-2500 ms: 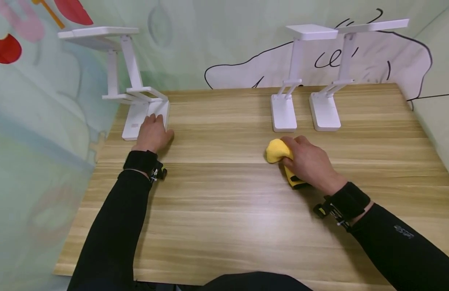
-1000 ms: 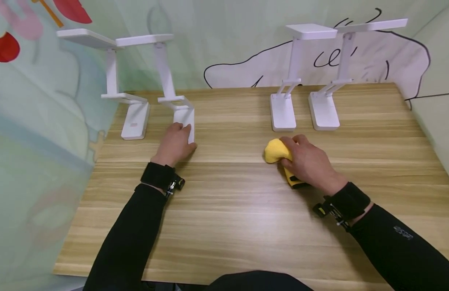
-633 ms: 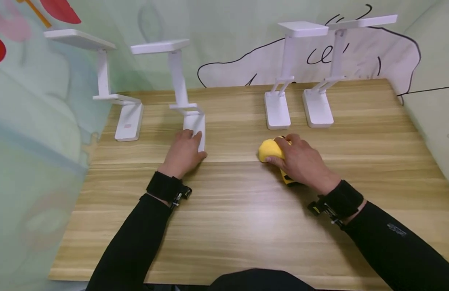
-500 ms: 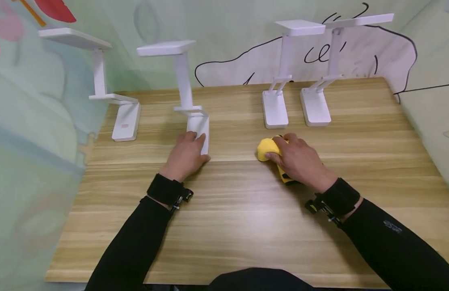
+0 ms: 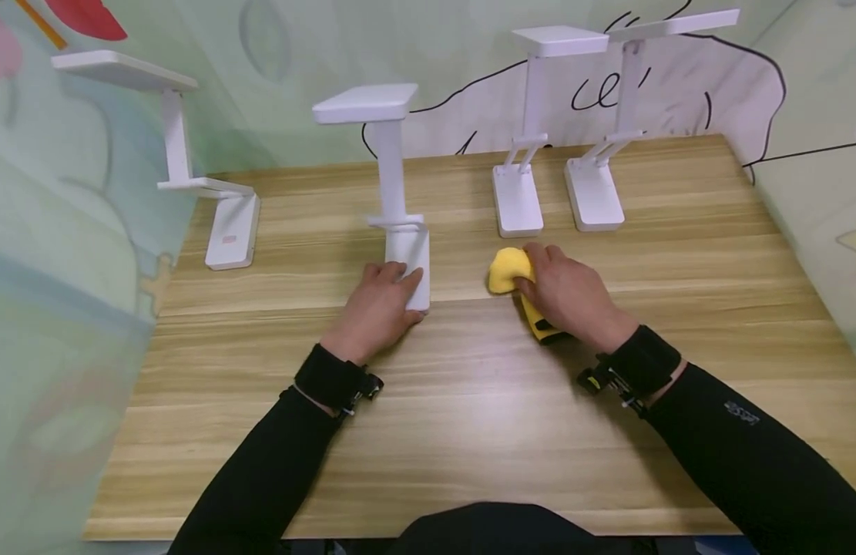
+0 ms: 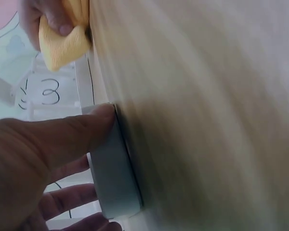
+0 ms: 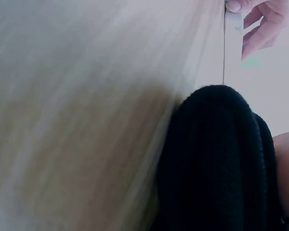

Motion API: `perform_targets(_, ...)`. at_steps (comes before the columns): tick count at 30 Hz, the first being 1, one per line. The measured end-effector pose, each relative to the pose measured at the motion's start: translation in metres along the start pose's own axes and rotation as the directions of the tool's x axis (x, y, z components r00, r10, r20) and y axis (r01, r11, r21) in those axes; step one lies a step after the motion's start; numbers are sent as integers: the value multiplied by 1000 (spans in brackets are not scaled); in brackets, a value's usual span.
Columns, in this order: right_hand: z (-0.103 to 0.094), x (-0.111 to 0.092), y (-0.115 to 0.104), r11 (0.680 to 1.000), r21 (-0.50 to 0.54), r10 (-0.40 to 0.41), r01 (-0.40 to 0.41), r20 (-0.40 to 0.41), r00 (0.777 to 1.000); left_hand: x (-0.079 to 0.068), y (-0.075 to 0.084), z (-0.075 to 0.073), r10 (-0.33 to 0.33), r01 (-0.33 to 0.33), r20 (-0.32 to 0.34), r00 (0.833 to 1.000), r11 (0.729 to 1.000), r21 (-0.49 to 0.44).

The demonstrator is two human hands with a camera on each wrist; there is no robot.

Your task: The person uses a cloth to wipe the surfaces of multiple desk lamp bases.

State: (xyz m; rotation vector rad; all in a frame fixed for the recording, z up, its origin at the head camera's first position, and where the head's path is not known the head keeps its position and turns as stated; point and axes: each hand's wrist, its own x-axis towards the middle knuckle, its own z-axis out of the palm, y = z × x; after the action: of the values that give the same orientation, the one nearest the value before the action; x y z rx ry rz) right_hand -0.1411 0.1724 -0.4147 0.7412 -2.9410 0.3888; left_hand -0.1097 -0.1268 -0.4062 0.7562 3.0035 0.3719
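Observation:
My left hand (image 5: 375,311) grips the base of a white desk lamp (image 5: 408,258), thumb and fingers on opposite sides of it. The lamp stands upright, its flat head raised. In the left wrist view the thumb presses one corner of the lamp base (image 6: 114,173), which sits at the tabletop. My right hand (image 5: 573,297) holds a bunched yellow cloth (image 5: 508,270) with black edging, low over the table. A rounded yellow end sticks out past the thumb. In the right wrist view a black fold of the cloth (image 7: 212,159) fills the lower part.
Another white lamp (image 5: 233,231) stands at the table's left side. Two more, a nearer-middle lamp (image 5: 518,200) and a right-hand lamp (image 5: 594,194), stand close together at the back. The wooden table (image 5: 434,447) meets a printed wall covering (image 5: 455,46) behind.
The left hand has slid the lamp away from the left lamp, rightward and closer to the person, with its head turned. The right hand keeps the cloth in nearly the same place.

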Motion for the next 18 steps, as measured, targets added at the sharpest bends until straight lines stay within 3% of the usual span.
perform_targets(9, -6, -4, 3, 1000, -2, 28, -28, -31, 999, 2, 17, 6, 78, -78, 15, 997, 997, -2)
perform_targets(18, -20, -11, 12, 997, -77, 18, -28, -133, 991, 3, 41, 11, 137, -138, 77, 987, 990, 1)
